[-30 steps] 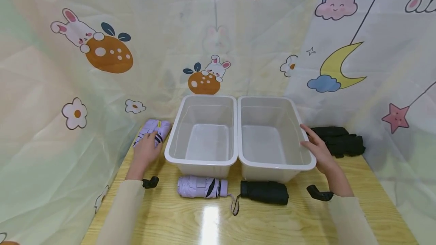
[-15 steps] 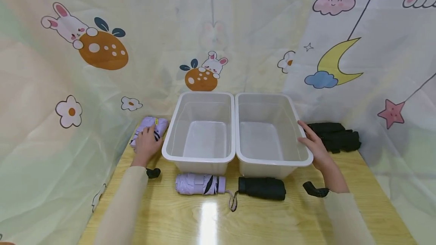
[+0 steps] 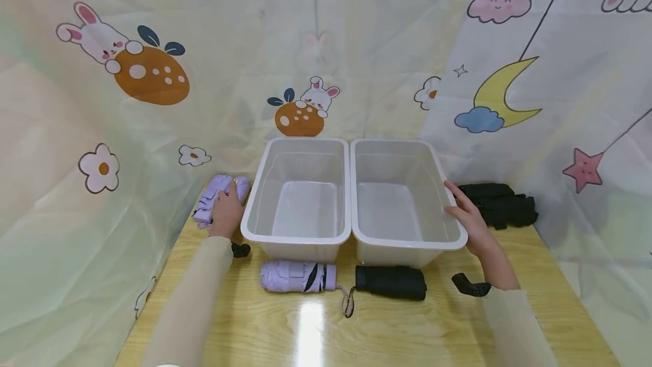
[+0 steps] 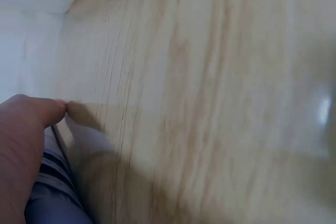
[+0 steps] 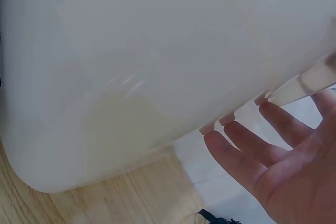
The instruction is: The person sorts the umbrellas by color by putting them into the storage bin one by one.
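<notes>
At the back left, my left hand [image 3: 227, 212] lies over a lavender folded umbrella [image 3: 207, 200], its fingers bent on top and largely covering the right part. In the left wrist view the thumb [image 4: 39, 109] sits beside dark-striped lavender cloth [image 4: 55, 198]; the fingertips are hidden. My right hand [image 3: 476, 225] touches the outer right side of the right white bin [image 3: 407, 244]. Its fingers are extended, with fingertips against the bin wall in the right wrist view. The left white bin [image 3: 295, 239] stands alongside; both bins hold nothing.
A lavender umbrella [image 3: 292, 276] and a black one [image 3: 389, 282] lie in front of the bins, wrist straps between them. Black folded umbrellas [image 3: 504, 207] lie at the back right. A printed cloth [image 3: 229, 72] hangs behind the wooden table [image 3: 382, 333].
My left hand has shifted right over the lavender umbrella, whose dark stripes and yellow tag are now mostly covered. The right hand stays at the bin. The head view has tilted slightly.
</notes>
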A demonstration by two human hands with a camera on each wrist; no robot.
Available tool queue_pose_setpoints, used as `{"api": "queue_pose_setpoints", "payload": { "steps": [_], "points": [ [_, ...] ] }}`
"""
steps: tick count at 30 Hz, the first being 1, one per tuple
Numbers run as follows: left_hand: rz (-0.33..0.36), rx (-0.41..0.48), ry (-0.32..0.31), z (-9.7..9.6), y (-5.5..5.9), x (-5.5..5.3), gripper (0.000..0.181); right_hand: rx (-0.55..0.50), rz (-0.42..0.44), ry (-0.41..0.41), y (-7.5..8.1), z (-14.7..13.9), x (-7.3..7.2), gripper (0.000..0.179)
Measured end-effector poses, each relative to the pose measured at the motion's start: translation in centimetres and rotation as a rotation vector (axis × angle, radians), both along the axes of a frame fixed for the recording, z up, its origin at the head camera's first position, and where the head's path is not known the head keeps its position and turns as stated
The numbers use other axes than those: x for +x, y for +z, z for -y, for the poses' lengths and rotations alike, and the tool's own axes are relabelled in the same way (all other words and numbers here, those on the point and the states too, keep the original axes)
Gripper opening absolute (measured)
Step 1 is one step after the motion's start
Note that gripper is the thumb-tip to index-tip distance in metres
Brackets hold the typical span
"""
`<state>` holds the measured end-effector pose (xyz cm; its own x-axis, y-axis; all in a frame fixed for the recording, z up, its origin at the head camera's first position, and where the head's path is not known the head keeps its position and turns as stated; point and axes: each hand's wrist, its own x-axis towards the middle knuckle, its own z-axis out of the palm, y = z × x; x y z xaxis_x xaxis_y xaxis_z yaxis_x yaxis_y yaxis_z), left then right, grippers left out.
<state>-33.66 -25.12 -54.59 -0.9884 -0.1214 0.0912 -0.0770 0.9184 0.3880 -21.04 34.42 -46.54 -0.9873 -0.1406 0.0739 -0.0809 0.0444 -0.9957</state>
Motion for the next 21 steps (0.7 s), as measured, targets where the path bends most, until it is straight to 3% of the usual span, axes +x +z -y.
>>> {"api": "queue_pose_setpoints", "payload": {
  "steps": [10, 21],
  "points": [
    [-0.004, 0.069, 0.027, -0.3, 0.5, -0.2, 0.078, -0.006, 0.005, -0.032, -0.2, 0.1, -0.1, 0.06],
    [-0.042, 0.095, -0.022, 0.8, 0.5, 0.0, 0.079, -0.006, 0.002, -0.025, 0.0, 0.0, 0.0, 0.061]
  ]
}}
